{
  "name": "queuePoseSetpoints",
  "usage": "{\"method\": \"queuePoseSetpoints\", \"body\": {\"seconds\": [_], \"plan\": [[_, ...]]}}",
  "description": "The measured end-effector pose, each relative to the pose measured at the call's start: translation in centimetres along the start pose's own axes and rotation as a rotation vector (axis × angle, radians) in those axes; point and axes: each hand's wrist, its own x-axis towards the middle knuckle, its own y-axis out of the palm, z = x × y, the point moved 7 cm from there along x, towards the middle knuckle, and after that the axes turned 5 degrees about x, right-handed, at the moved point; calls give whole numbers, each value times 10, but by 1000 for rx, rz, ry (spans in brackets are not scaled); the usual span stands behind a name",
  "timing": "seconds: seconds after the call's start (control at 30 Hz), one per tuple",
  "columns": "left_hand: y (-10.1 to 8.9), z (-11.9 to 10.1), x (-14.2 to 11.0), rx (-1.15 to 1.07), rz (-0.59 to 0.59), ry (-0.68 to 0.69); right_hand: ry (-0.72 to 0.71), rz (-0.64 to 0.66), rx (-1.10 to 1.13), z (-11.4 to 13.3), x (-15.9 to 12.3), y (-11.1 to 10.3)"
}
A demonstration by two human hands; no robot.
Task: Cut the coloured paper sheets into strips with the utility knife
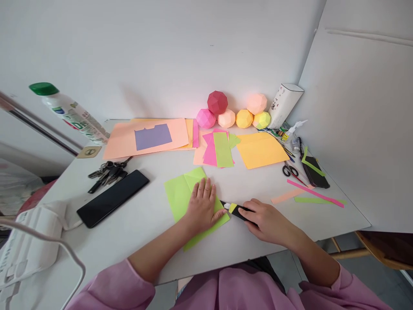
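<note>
A folded lime green paper sheet (180, 193) lies on the white table (145, 215) in front of me. My left hand (203, 204) lies flat on it, fingers together and stretched out, pressing it down. My right hand (266, 219) is closed round a black and yellow utility knife (235, 209), whose tip touches the sheet's right edge beside my left thumb.
A black phone (112, 197) and keys (108, 171) lie to the left, with a green-capped bottle (69, 113) behind. Coloured sheets (260, 149) and paper balls (226, 113) fill the back. Scissors (290, 171), paper strips (314, 193), a second phone (316, 172) sit at right.
</note>
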Motion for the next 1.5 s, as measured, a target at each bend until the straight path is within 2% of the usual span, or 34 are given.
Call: {"method": "queuePoseSetpoints", "body": {"seconds": [0.37,0.53,0.73,1.0,1.27,1.5], "plan": [[-1,0,0,8,5,-3,42,-29,-5,-10,-6,-5],[-8,22,12,-25,40,-3,34,-11,-14,-8,-3,-4],[-4,46,19,-57,37,-16,24,-2,-14,-10,-2,-5],[12,49,18,-18,-4,-13,-9,26,-56,-10,19,4],[15,48,18,9,13,-9,16,5,-48,-22,15,-5],[16,49,17,2,-31,-10,-20,27,-55,-22,43,1]]}}
